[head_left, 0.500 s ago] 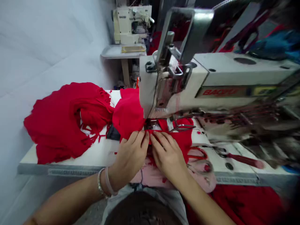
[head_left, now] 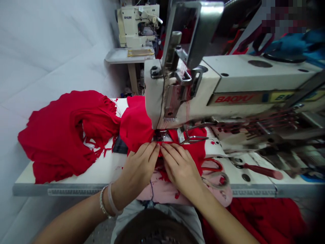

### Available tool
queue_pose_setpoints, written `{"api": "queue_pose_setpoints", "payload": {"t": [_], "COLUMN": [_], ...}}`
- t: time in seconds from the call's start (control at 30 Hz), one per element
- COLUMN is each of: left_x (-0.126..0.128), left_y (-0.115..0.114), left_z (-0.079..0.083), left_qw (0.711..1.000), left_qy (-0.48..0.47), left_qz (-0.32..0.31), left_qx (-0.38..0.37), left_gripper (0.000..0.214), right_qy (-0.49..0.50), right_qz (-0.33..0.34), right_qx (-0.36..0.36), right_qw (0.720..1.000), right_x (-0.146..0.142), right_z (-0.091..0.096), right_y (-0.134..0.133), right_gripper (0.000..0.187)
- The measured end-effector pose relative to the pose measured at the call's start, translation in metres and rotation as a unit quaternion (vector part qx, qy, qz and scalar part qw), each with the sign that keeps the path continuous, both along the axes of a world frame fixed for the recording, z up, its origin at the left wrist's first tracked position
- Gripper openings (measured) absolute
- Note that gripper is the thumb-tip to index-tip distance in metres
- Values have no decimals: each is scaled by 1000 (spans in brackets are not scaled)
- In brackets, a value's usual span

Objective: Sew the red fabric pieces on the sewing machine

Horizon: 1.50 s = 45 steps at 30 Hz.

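Just in front of the presser foot [head_left: 160, 134], my left hand [head_left: 139, 167] pinches the edge of a piece of red fabric [head_left: 137, 123]. My right hand [head_left: 181, 169] grips the same edge, its fingertips almost meeting those of the left. The fabric lies under the foot of the white sewing machine [head_left: 215, 76] and spreads to both sides. Red threads run down the machine's head to the needles. What lies beneath my fingers is hidden.
A heap of red fabric [head_left: 58, 135] covers the table's left side. Scissors with red and pale handles [head_left: 214, 166] lie right of my right hand, near a red-handled tool [head_left: 264, 170]. More red cloth [head_left: 269, 217] hangs below right. Another sewing machine [head_left: 138, 27] stands behind.
The view has shifted slightly, so the machine and heap sit further left in it. Both hands keep their hold by the presser foot, with little visible movement.
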<state>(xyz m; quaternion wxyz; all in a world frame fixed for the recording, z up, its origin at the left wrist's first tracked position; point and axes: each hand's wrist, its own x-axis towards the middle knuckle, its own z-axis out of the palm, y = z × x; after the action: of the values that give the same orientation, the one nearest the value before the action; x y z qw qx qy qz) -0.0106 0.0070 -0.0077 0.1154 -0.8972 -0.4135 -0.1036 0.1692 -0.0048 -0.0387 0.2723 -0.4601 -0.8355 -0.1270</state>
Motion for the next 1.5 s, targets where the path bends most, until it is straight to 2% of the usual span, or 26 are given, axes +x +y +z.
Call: {"api": "queue_pose_setpoints", "payload": {"t": [0.2, 0.5, 0.7, 0.83, 0.97, 1.23, 1.5], "left_x": [2, 8, 7, 5, 2, -6, -3], "left_y": [6, 8, 11, 12, 13, 20, 21], "left_z": [-4, -5, -3, -5, -6, -7, -4], "left_qw": [999, 999, 999, 999, 999, 999, 999], "left_qy": [-33, -50, -46, -41, -44, -18, -29], "left_qz": [-12, 12, -15, -11, -16, -40, -31], "left_qx": [7, -4, 17, 11, 0, 1, 15], "left_gripper": [41, 32, 34, 34, 33, 38, 39], "right_qy": [0, 5, 46, 105, 121, 80, 10], "right_qz": [-14, -26, -14, -9, -13, 2, -16], "right_qx": [7, -7, -15, -41, -49, -65, -29], "right_qw": [1000, 1000, 999, 994, 991, 995, 999], "right_x": [-3, -4, -3, -4, -5, 4, 3], "right_z": [6, 9, 9, 7, 6, 6, 10], "right_y": [4, 10, 15, 17, 20, 22, 21], "right_gripper": [33, 37, 33, 24, 23, 29, 32]}}
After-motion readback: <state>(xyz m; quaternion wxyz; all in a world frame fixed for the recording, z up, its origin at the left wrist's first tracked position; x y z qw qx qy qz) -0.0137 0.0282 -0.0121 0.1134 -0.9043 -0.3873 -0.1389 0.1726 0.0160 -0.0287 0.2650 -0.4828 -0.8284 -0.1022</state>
